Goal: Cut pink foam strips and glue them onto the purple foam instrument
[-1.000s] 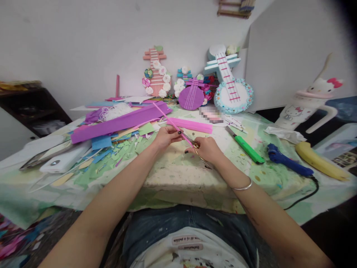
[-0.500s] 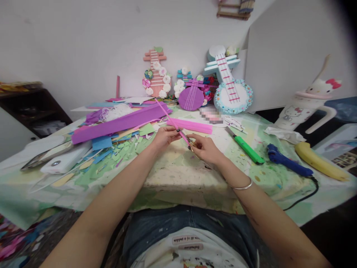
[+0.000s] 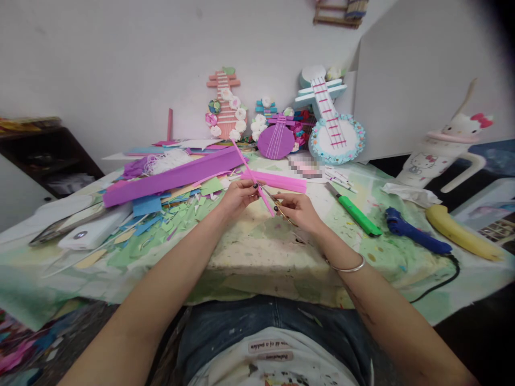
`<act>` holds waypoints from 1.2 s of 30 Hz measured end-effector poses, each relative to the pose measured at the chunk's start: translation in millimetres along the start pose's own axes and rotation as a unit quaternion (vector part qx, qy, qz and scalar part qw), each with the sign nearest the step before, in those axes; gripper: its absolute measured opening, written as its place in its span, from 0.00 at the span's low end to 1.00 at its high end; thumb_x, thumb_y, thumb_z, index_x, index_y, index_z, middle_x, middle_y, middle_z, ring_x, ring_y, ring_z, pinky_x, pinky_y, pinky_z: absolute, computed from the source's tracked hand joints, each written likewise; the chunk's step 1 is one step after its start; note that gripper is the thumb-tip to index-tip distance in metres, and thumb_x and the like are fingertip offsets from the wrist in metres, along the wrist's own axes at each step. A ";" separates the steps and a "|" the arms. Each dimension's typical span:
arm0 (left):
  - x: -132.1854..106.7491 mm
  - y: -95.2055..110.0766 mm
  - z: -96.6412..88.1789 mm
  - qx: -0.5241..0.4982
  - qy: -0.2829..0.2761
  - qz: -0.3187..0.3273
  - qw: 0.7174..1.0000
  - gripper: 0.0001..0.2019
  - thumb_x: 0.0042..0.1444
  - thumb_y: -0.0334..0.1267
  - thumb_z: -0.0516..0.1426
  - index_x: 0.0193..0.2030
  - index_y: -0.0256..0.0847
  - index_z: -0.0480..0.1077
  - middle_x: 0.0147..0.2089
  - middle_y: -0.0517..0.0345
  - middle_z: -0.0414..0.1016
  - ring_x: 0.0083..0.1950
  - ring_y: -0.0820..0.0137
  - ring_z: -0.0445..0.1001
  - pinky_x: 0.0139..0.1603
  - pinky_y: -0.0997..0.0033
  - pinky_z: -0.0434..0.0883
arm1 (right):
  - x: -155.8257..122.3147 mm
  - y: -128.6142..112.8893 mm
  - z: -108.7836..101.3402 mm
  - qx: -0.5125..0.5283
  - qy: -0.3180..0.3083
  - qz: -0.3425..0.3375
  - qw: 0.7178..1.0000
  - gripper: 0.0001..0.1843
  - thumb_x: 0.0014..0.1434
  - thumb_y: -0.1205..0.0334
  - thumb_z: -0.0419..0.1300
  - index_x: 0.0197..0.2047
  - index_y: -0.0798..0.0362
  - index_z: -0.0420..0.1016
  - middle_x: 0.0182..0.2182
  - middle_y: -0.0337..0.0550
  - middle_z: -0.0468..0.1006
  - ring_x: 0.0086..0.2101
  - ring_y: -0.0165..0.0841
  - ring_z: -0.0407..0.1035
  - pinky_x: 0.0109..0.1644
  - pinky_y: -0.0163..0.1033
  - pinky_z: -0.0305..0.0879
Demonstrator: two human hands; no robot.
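Observation:
A narrow pink paper strip [image 3: 243, 156] slants across the space in front of me, pinched in my left hand [image 3: 240, 197]. Its lower end hangs past my fingertips toward my right hand [image 3: 296, 210]. That hand is closed around small gold-handled scissors [image 3: 286, 216], whose blades point left and touch or lie close to the strip. Whether the blades are apart is too small to tell. Just behind my hands, a wider folded piece of pink paper [image 3: 281, 181] lies on the table.
Left are a long purple paper roll [image 3: 173, 179], green and blue scraps [image 3: 173, 220] and a white power bank [image 3: 96, 228]. Right lie a green utility knife [image 3: 358, 215], a blue glue gun [image 3: 418, 231] and a banana [image 3: 462, 233]. Decorated toy lutes [image 3: 336, 120] lean on the wall; a tumbler [image 3: 432, 161] stands right.
The strip has swung slightly, its upper tip shifting right. My right hand has moved a little right and the scissor blades now show more clearly.

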State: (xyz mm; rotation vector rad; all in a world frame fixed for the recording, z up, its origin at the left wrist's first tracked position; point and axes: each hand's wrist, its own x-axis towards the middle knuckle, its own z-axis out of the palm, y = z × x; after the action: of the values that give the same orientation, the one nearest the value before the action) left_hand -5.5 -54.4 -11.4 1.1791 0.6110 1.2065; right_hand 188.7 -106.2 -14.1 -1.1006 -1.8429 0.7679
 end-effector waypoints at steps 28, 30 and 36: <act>-2.2 -1.2 3.2 -0.014 -0.003 -0.031 0.999 0.08 0.42 0.27 0.63 0.33 0.32 0.77 0.29 0.56 0.75 0.31 0.76 0.72 0.39 0.74 0.70 | -0.3 -0.2 -1.1 -0.288 0.054 -0.127 0.948 0.09 0.52 0.60 0.56 0.28 0.54 0.75 0.15 0.32 0.62 0.19 0.24 0.53 0.27 0.31 0.47; -2.2 -0.7 3.0 -0.019 -0.004 -0.032 0.999 0.09 0.42 0.27 0.63 0.33 0.32 0.77 0.29 0.55 0.75 0.31 0.76 0.71 0.38 0.74 0.69 | -0.6 -0.1 -0.8 -0.288 0.058 -0.131 0.947 0.09 0.52 0.60 0.56 0.28 0.54 0.75 0.15 0.33 0.63 0.19 0.24 0.53 0.27 0.31 0.48; -2.1 -0.2 1.4 -0.030 -0.005 -0.031 0.999 0.08 0.41 0.25 0.62 0.31 0.32 0.77 0.30 0.54 0.76 0.30 0.76 0.71 0.35 0.75 0.69 | -3.4 -3.1 -1.6 -0.282 0.069 -0.141 0.947 0.11 0.52 0.59 0.56 0.34 0.54 0.77 0.16 0.34 0.65 0.19 0.25 0.56 0.27 0.32 0.50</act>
State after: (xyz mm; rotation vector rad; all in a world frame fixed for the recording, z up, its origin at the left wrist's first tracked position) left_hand -4.9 -56.9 -11.6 1.1077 0.5964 1.1575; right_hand 189.8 -110.5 -12.0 -1.1586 -2.0933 -0.0162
